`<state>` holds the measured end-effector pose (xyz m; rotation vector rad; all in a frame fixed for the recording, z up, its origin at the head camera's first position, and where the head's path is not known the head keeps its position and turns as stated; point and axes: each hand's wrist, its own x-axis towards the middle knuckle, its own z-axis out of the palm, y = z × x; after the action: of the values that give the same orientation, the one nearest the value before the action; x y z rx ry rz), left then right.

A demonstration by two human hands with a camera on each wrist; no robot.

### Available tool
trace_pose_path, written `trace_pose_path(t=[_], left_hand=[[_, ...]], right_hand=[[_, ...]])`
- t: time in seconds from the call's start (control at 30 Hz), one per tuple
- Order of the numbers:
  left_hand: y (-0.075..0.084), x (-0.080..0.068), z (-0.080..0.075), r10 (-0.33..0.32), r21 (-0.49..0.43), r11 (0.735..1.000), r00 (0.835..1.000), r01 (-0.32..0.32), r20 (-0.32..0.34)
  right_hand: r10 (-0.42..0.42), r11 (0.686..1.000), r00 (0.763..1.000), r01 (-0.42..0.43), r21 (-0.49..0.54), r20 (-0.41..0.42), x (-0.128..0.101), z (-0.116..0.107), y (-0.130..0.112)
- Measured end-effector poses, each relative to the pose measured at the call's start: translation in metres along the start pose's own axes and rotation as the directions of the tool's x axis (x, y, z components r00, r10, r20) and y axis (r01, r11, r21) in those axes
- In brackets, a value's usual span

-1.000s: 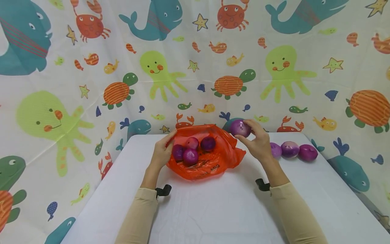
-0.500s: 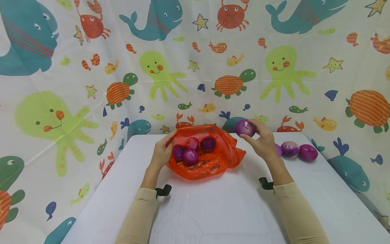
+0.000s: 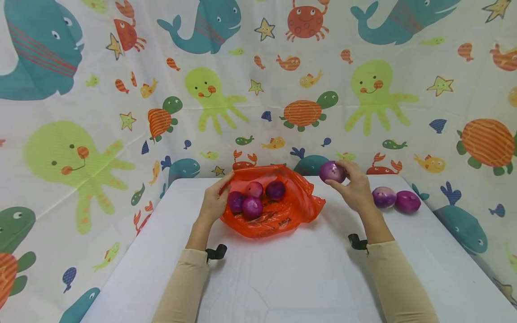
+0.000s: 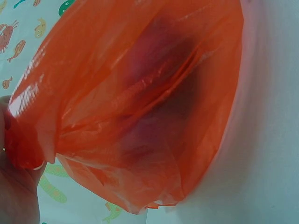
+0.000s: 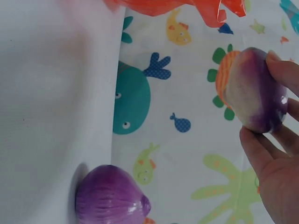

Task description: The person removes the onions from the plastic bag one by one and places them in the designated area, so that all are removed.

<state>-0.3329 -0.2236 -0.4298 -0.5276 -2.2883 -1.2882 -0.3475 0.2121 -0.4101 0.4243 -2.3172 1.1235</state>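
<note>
My left hand (image 3: 214,199) grips the left rim of an orange plastic bag (image 3: 278,224), which lies with its mouth towards me. Inside are several purple onions (image 3: 252,207); in the left wrist view they show only as dark shapes through the bag (image 4: 140,186). Raised above the table, right of the bag, is a purple and white onion (image 3: 332,172) pinched between the thumb and fingers of my right hand (image 3: 355,188). The right wrist view shows its pale side and dark purple side. Beyond the right wrist, two onions (image 3: 384,198) (image 3: 408,202) sit on the table.
A white-covered table (image 3: 282,278) carries everything. Behind and beside it hangs a curtain (image 3: 258,89) printed with sea animals. In the right wrist view, one onion (image 5: 112,196) rests near the table's far edge.
My right hand has moved to the right with the onion, away from the bag. It now covers an onion that showed on the table earlier. The left hand and bag have stayed put.
</note>
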Motion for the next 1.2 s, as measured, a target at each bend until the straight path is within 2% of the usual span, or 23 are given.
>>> trace_pose_path(t=[0.3, 0.83, 1.2], left_hand=[[0.001, 0.001, -0.001, 0.007, -0.001, 1.0, 1.0, -0.007, 0.0], [0.0, 0.0, -0.001, -0.005, -0.01, 1.0, 1.0, 0.005, -0.001], [-0.001, 0.0, 0.0, 0.013, -0.015, 1.0, 1.0, -0.013, -0.005]], right_hand=[[0.015, 1.0, 0.999, -0.015, -0.021, 0.039, 0.0, -0.002, 0.006], [0.086, 0.995, 0.995, -0.083, -0.061, 0.055, -0.002, -0.002, 0.014], [0.113, 0.985, 0.985, -0.094, -0.144, 0.127, -0.003, -0.003, 0.021]])
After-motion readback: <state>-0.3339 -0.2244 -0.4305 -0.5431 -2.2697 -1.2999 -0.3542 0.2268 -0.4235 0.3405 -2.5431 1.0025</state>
